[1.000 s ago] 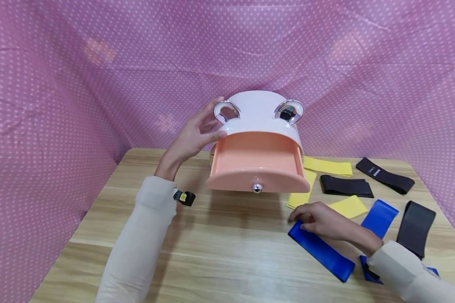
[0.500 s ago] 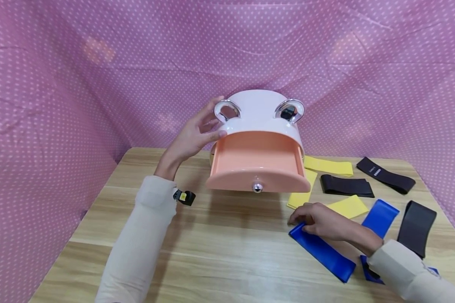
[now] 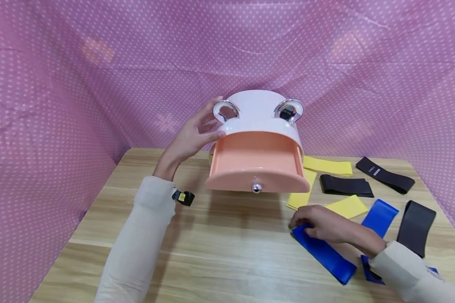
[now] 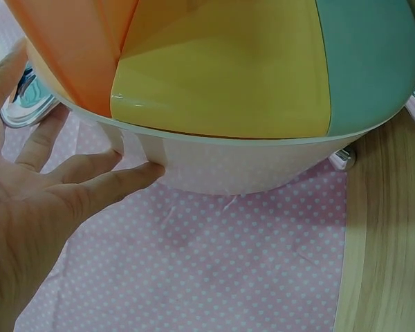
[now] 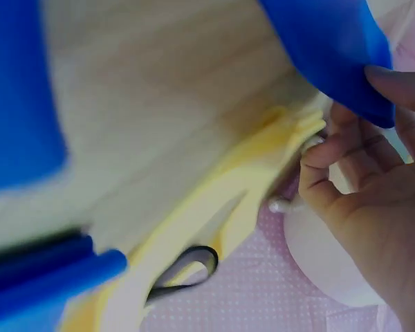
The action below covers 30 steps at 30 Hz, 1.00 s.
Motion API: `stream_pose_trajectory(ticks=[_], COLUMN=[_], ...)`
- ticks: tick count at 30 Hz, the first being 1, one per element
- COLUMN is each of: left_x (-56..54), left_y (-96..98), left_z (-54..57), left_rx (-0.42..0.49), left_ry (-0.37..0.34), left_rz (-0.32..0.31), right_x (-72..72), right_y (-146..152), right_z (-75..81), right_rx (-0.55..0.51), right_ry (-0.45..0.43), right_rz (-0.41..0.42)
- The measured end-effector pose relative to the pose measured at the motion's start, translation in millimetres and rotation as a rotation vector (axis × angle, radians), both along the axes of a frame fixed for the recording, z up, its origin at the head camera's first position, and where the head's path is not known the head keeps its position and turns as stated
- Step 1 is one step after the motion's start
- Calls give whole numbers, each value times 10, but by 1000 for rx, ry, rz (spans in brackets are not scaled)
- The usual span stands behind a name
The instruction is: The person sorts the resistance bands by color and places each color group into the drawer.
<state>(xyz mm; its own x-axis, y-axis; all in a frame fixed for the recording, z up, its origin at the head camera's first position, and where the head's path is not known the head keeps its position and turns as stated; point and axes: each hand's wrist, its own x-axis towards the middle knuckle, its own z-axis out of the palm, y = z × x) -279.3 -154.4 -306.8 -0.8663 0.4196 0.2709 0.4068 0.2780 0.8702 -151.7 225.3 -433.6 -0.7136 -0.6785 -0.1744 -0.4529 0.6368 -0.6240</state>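
A white storage box [image 3: 258,101] with chrome ear-shaped rings stands at the back of the table, its top peach drawer [image 3: 255,181] pulled out. My left hand [image 3: 191,136] touches the box's left side with fingers spread, thumb at the front edge. In the left wrist view those fingers lie straight against the white casing [image 4: 214,162], below the yellow drawer front [image 4: 228,76]. In front of the box to the right, my right hand [image 3: 322,223] pinches the far end of a flat blue resistance band [image 3: 327,256]. The right wrist view shows thumb and fingers at the band's end [image 5: 353,62].
Yellow bands [image 3: 327,165] and black bands [image 3: 346,186] lie to the right of the box. Another blue band [image 3: 381,216] rests behind the right wrist, with a further blue one [image 3: 368,271] partly under the sleeve. Pink dotted cloth [image 3: 174,50] hangs behind the table.
My right hand has shifted slightly toward me and to the right, and the blue resistance band has moved a little with it. The left hand stays on the box.
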Motion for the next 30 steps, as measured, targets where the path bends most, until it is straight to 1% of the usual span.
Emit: stream_pose_trajectory(ticks=[3, 6, 12, 16, 19, 24, 28, 30], left_x=[2, 4, 14, 21, 27, 32, 28, 25], left_y=[5, 11, 15, 13, 10, 0, -4, -5], left_z=[10, 20, 36, 42, 43, 37, 26, 20], left_rx=[-2, -5, -2, -4, -6, -6, 1, 4], left_ry=[4, 7, 6, 2, -4, -16, -10, -5], left_rz=[-2, -1, 1, 0, 0, 3, -2, -4], right_x=[34, 65, 122, 171, 207, 267, 303, 322], right_y=[15, 45, 102, 142, 181, 250, 298, 330], right_z=[135, 277, 494, 606, 689, 854, 1009, 1085], right_rx=[41, 67, 56, 56, 46, 10, 2, -1], right_ry=[-1, 32, 138, 158, 163, 204, 260, 302], right_rz=[-13, -18, -38, -68, -74, -56, -34, -18])
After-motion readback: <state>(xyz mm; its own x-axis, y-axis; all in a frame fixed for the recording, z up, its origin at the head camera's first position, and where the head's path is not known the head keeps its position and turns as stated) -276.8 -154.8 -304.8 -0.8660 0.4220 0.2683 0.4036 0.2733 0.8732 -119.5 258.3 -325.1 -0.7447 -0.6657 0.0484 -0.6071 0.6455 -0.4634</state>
